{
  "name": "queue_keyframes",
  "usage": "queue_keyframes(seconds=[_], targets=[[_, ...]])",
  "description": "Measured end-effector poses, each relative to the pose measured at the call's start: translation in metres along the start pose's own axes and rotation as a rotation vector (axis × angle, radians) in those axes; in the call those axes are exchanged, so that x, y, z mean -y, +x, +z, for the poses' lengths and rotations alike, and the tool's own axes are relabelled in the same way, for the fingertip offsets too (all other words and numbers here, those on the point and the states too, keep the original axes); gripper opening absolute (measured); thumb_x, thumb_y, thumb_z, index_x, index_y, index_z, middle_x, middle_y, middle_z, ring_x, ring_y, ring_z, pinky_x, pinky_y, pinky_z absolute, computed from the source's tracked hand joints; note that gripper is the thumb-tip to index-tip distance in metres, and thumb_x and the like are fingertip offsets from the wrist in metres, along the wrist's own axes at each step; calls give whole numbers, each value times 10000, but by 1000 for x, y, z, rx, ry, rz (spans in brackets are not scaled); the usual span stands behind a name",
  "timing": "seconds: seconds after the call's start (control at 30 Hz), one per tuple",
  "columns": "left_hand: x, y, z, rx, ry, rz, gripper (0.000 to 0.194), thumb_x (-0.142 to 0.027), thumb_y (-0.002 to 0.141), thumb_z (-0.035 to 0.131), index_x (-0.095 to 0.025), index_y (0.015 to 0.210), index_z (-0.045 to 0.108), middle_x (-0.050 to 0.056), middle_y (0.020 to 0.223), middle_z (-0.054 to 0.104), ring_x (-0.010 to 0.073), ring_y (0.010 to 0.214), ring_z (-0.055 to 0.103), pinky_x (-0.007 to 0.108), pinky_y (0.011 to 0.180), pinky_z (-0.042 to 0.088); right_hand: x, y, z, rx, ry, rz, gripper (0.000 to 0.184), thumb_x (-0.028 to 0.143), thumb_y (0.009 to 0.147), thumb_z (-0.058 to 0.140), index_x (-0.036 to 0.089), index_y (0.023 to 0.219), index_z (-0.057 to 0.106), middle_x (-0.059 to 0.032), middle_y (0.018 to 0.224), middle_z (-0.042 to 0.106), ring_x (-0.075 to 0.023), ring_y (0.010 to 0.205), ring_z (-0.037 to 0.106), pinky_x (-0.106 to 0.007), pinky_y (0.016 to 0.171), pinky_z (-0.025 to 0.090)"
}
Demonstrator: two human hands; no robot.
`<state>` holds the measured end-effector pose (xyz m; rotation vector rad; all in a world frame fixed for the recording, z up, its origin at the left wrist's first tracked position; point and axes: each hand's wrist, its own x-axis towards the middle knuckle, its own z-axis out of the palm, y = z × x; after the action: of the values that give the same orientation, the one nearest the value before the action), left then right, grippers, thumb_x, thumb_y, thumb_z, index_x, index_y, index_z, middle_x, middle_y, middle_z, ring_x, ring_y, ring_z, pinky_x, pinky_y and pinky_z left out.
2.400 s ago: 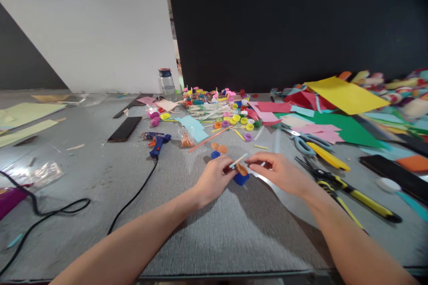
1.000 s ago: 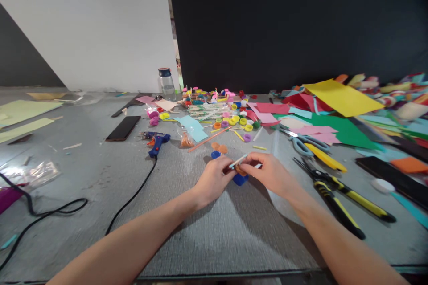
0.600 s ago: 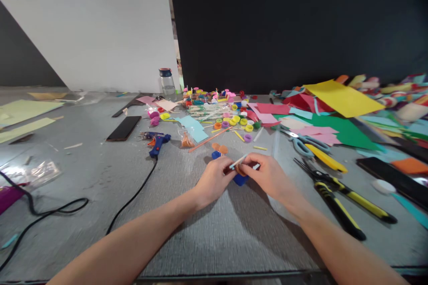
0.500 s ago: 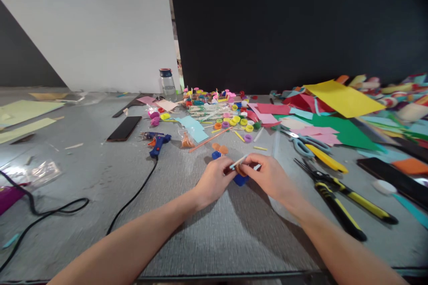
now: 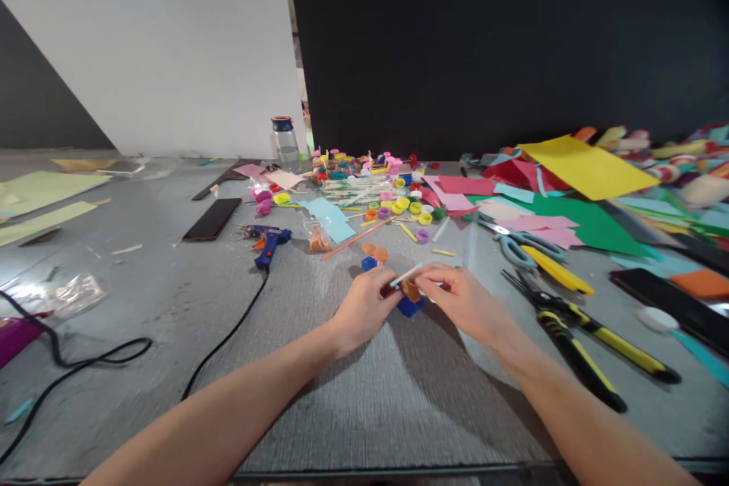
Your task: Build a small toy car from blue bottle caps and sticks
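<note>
Over the middle of the table, my left hand (image 5: 369, 305) is closed in a pinch at the left end of a short pale stick (image 5: 405, 276). Just below the stick is a small orange disc (image 5: 411, 290), above a blue piece (image 5: 408, 307). From the right, my right hand (image 5: 464, 302) has its thumb and fingers closed at the stick's other end and the disc's edge. My fingers partly hide how these parts join. Just beyond my left fingertips stand another blue piece (image 5: 369, 263) and two orange discs (image 5: 376, 252).
A blue glue gun (image 5: 272, 245) with a black cord and a phone (image 5: 212, 219) lie left. Right are grey-handled scissors (image 5: 518, 249), a yellow cutter (image 5: 557, 270) and black-yellow pliers (image 5: 581, 342). Colourful caps (image 5: 403, 203), papers and a water bottle (image 5: 285, 146) stand farther back.
My right thumb and fingers have shifted slightly right, uncovering more of the orange disc. The left hand holds nearly the same place.
</note>
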<state>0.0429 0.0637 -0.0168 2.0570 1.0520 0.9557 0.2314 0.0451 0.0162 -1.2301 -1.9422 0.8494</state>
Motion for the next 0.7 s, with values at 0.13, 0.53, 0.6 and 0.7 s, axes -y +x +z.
queue_keyframes(seconds=[0.13,0.53,0.6,0.7], targets=[[0,0,0,11,-18,-9,167,-149,885,586,-167,719,581,-17,714,533,132,691,495,255,657,350,2,-1,1,-1,-12,-4,312,294,958,499,215,713,676,-53,893,705,-217,884,641,-356,842,450],[0,1,2,-9,-26,-5,189,-159,881,583,-171,693,560,-19,710,523,134,690,488,256,664,352,-3,3,9,-101,-136,20,236,233,895,583,219,674,664,-12,792,690,-192,786,630,-315,725,421],[-1,1,2,-12,-23,-7,199,-146,872,582,-171,678,549,-21,700,516,133,685,483,257,660,348,-3,4,10,-111,-141,24,237,227,891,585,217,665,655,-8,785,685,-187,773,623,-311,720,413],[-2,1,1,-16,-18,-1,210,-142,868,582,-171,666,534,-24,690,502,132,678,473,257,654,341,-1,4,10,-111,-141,32,240,222,889,586,213,657,647,-2,769,674,-179,762,612,-303,713,401]])
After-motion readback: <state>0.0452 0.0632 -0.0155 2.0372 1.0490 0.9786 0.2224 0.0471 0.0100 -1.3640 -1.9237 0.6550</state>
